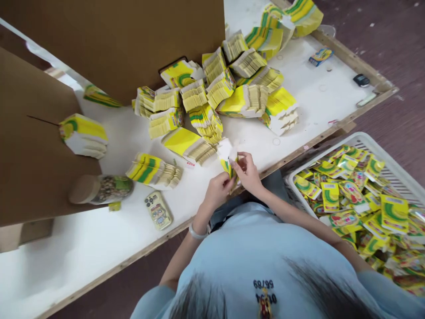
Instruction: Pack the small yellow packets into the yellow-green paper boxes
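Observation:
Close to the table's front edge, both hands work on one small yellow-and-green carton [226,153] with white flaps sticking up. My left hand [217,190] has its fingers closed around the carton's lower end. From the other side, my right hand [247,175] pinches it near the flaps, with the thumb on the carton. Fingers cover part of the carton. Just beyond the hands lie fanned stacks of flat yellow cartons, the nearest stack [189,144] being almost at the flaps. Another stack [154,170] rests to the left.
A white plastic basket [365,141] full of yellow packs stands right of me, below the table. On the white table [317,95] lie a phone [158,210], a lidded jar [114,189], a small blue-yellow box [321,57] and a dark object [361,80]. Large cardboard boxes [133,40] stand behind.

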Motion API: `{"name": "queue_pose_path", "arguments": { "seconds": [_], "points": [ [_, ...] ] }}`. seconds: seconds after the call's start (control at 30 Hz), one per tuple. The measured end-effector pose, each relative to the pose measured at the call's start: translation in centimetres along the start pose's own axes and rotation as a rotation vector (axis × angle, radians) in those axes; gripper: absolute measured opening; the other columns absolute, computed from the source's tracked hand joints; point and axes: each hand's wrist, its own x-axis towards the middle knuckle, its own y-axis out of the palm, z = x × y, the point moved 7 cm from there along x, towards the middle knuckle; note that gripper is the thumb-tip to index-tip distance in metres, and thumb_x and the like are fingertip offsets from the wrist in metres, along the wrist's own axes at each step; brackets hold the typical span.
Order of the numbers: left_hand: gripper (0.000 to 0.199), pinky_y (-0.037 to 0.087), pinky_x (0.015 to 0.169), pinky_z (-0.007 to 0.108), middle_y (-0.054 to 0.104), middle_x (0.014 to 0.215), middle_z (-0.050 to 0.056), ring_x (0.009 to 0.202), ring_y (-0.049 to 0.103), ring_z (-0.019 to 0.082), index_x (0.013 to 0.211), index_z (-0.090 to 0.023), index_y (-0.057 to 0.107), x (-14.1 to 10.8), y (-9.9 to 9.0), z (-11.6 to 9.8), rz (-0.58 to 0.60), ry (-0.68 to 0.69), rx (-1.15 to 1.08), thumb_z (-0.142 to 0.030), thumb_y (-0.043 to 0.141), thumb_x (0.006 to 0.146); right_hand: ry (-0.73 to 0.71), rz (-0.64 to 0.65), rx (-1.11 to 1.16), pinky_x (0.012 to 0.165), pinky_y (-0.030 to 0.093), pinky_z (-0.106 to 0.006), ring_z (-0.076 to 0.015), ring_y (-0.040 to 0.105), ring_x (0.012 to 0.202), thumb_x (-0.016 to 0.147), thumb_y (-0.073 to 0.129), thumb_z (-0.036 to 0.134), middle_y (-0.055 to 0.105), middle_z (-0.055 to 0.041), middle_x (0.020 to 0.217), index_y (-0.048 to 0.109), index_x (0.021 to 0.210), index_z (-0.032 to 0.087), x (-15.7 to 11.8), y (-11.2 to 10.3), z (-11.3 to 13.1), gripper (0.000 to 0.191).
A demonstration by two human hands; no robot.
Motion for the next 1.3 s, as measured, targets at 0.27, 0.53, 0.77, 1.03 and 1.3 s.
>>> {"name": "queue_pose_path", "arguments": {
  "seconds": [0.27, 0.53, 0.77, 1.03, 1.3],
  "points": [
    [0.061, 0.048, 0.104, 0.044, 0.043, 0.147, 0.017, 0.135, 0.048, 0.028, 0.135, -0.023, 0.043, -1.0, 0.4, -4.5, -0.086, 0.293, -0.369, -0.024, 0.068, 0.079, -0.033, -0.025, 0.091, 0.098, 0.053, -0.039, -0.0228, 0.068, 0.109, 0.099, 0.049, 0.049, 0.075, -0.0072, 0.113, 0.067, 0.120, 0.023, -2.4, -1.1, 2.1, 0.037],
    [0.044, 0.054, 0.090, 0.036, 0.068, 0.114, 0.012, 0.097, 0.063, 0.021, 0.131, -0.015, 0.052, -2.6, 2.1, -5.1, 0.291, 0.091, -0.468, -0.040, 0.053, 0.095, -0.091, 0.024, -0.093, 0.118, 0.039, -0.046, -0.0227, 0.071, 0.111, 0.102, 0.044, 0.043, 0.075, -0.0065, 0.120, 0.067, 0.124, 0.023, -4.5, -3.7, 4.0, 0.037],
    [0.055, 0.053, 0.093, 0.038, 0.070, 0.114, 0.011, 0.102, 0.066, 0.023, 0.136, -0.019, 0.051, -3.9, 4.2, -3.4, 0.204, -0.117, -0.687, -0.056, 0.050, 0.096, 0.103, -0.137, 0.145, 0.057, 0.052, -0.024, -0.0143, 0.065, 0.059, 0.092, 0.064, 0.049, 0.067, 0.0042, 0.068, 0.049, 0.112, 0.026, -5.7, -4.4, 2.0, 0.033],
    [0.087, 0.056, 0.095, 0.039, 0.064, 0.131, 0.014, 0.110, 0.069, 0.024, 0.158, -0.027, 0.004, -5.2, 4.4, -2.9, 0.089, -0.153, -0.884, -0.059, 0.054, 0.094, 0.000, -0.034, 0.089, 0.079, 0.058, -0.033, -0.0188, 0.070, 0.086, 0.085, 0.073, 0.040, 0.072, -0.0054, 0.099, 0.069, 0.102, 0.024, -6.8, -5.6, 0.9, 0.023],
    [0.077, 0.059, 0.085, 0.038, 0.067, 0.126, 0.013, 0.095, 0.072, 0.022, 0.155, -0.030, 0.004, -6.0, 5.3, -2.8, 0.240, -0.022, -0.913, -0.054, 0.050, 0.098, 0.025, 0.094, 0.072, 0.070, 0.059, -0.030, -0.0182, 0.068, 0.078, 0.093, 0.059, 0.048, 0.074, -0.0037, 0.086, 0.073, 0.087, 0.023, -6.7, -5.5, 1.6, 0.030]
  ]
}}
